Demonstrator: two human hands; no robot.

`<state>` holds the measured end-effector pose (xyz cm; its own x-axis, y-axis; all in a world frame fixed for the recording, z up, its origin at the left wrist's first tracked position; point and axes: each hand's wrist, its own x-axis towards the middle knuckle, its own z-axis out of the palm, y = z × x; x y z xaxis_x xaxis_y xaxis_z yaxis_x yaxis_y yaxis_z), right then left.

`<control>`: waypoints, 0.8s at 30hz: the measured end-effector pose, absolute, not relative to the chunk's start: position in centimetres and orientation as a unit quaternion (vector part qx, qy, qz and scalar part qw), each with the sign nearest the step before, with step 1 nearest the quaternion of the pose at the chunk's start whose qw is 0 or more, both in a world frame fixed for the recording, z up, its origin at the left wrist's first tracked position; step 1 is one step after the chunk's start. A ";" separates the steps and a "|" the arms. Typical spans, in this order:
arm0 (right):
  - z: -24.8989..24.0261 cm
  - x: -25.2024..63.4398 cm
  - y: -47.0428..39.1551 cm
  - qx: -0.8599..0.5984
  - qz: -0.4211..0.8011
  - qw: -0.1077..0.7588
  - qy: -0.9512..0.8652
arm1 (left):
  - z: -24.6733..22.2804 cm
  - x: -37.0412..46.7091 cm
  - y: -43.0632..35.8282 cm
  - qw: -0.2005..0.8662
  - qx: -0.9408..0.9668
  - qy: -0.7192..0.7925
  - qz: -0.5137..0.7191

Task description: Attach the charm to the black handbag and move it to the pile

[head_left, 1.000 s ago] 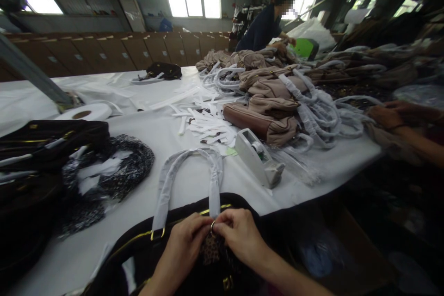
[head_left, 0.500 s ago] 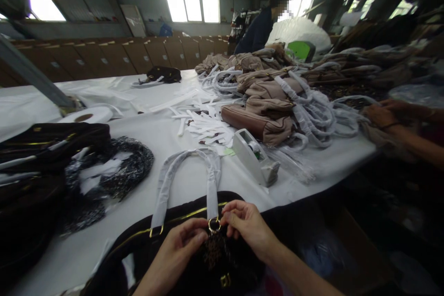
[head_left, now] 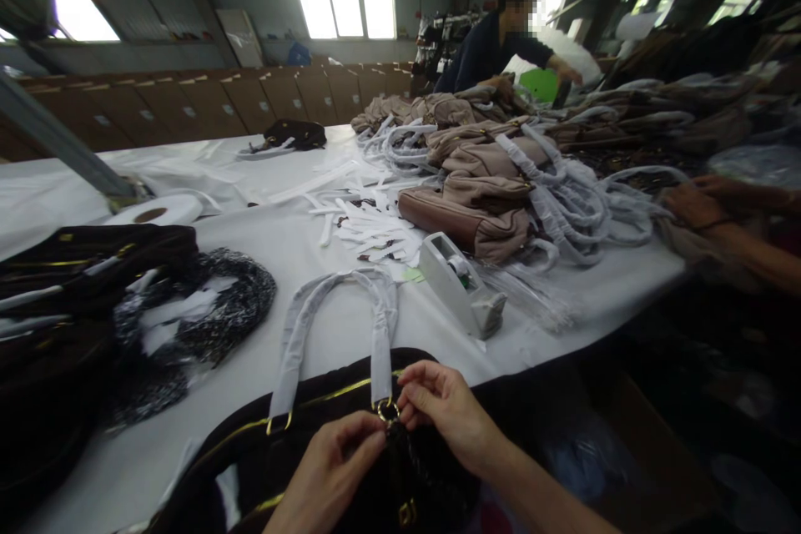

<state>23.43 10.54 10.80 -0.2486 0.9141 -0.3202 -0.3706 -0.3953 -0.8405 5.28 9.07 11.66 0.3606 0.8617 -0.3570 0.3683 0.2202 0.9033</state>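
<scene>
A dark handbag (head_left: pixel 313 434) with gold zips lies in front of me, its two handles wrapped in white paper (head_left: pixel 299 342). A gold ring (head_left: pixel 388 410) hangs at the base of the right handle end, with a dark braided cord (head_left: pixel 414 459) below it. My left hand (head_left: pixel 338 463) pinches just under the ring, thumb against index finger; what lies between them is too dark to make out. My right hand (head_left: pixel 444 409) has curled fingers closed at the ring's right edge.
A tape dispenser (head_left: pixel 460 284) stands beyond my right hand, near white strips (head_left: pixel 375 225). Beige bags (head_left: pixel 481 183) are heaped behind. Dark bags (head_left: pixel 125 254) and a black-and-white bundle (head_left: pixel 231 309) lie left. A co-worker's hands (head_left: pixel 697 204) handle beige cloth; another person (head_left: pixel 494 42) leans over the heap.
My left hand has shifted slightly down and right, closer under the ring. The patterned brown piece hanging there is no longer visible. The person behind has reached an arm out to the right.
</scene>
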 end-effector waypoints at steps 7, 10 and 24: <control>10.2 23.5 10.6 -0.449 0.704 0.424 -0.350 | 10.5 5.9 8.9 0.521 0.608 0.562 0.208; 9.9 23.5 10.7 -0.454 0.696 0.414 -0.373 | 10.3 5.8 8.7 0.514 0.621 0.553 0.213; 11.2 23.6 10.6 -0.562 0.526 0.313 -0.557 | 8.1 5.4 8.4 0.479 0.572 0.597 0.294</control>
<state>23.63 10.58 11.17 -0.1726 0.9545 -0.2430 0.2974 -0.1847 -0.9367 5.39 8.41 8.13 0.1130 0.9654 -0.2351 0.4015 0.1721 0.8995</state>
